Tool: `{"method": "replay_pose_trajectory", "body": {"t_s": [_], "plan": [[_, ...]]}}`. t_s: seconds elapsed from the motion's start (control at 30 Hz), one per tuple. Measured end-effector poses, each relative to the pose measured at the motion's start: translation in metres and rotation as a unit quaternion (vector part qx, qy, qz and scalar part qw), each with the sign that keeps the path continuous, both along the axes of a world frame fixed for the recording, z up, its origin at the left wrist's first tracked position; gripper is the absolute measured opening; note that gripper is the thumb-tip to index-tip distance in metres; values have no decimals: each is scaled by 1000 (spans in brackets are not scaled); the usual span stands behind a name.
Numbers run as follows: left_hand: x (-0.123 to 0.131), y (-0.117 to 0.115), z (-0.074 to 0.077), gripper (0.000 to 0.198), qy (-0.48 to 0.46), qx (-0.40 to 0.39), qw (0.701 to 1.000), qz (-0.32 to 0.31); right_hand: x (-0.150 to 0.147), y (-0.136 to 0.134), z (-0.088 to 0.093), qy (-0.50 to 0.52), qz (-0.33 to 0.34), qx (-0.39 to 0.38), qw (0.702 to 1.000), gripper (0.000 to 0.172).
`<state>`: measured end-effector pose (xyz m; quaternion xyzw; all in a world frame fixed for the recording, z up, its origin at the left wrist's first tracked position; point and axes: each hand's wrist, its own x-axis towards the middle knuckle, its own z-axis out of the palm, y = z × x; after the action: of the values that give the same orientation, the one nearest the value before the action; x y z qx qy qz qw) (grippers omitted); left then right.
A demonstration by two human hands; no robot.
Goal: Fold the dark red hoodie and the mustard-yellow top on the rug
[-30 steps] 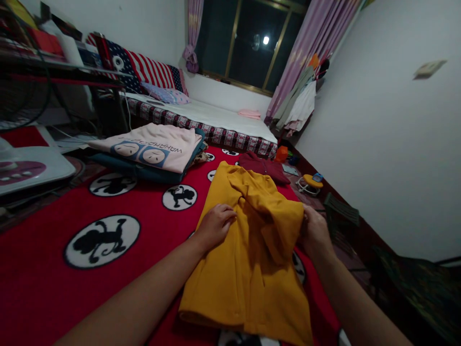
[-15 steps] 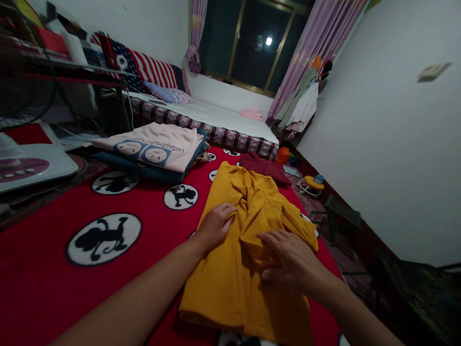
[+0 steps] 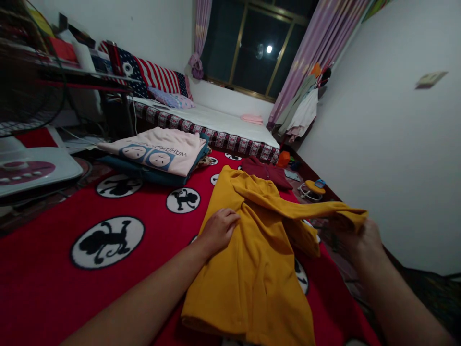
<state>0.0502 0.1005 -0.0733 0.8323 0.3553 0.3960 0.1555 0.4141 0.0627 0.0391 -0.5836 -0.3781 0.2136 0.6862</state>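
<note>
A mustard-yellow shirt [image 3: 252, 269] lies on a red blanket [image 3: 54, 278] with black cartoon figures in white circles. My left hand [image 3: 218, 229] rests flat on the shirt's left edge, fingers stretched out. My right hand [image 3: 358, 238] is closed on the end of the shirt's sleeve [image 3: 317, 209] and holds it stretched out to the right, above the blanket's edge.
A stack of folded clothes with a pink printed top [image 3: 158, 151] lies at the back left. A dark red garment [image 3: 264, 170] lies beyond the yellow shirt. A mattress [image 3: 216, 120], a fan base [image 3: 29, 168], a small yellow stool [image 3: 311, 187] and hanging clothes [image 3: 302, 108] surround the blanket.
My right hand left the middle of the shirt, took the sleeve end and pulled it out to the right. My left hand stayed in place.
</note>
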Motion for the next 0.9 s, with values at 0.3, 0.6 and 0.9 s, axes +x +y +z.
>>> {"method": "replay_pose_trajectory", "body": {"t_s": [0.3, 0.6, 0.9], "plan": [[-2, 4, 0, 49, -123, -13, 987, 99, -72, 84, 75, 71, 101, -4, 992, 16], [-6, 10, -5, 56, -183, -47, 972, 142, -158, 127, 1, -283, 154, -136, 937, 33], [-3, 13, -9, 53, -65, -60, 984, 154, -105, 119, -36, -350, 64, -212, 910, 38]]}}
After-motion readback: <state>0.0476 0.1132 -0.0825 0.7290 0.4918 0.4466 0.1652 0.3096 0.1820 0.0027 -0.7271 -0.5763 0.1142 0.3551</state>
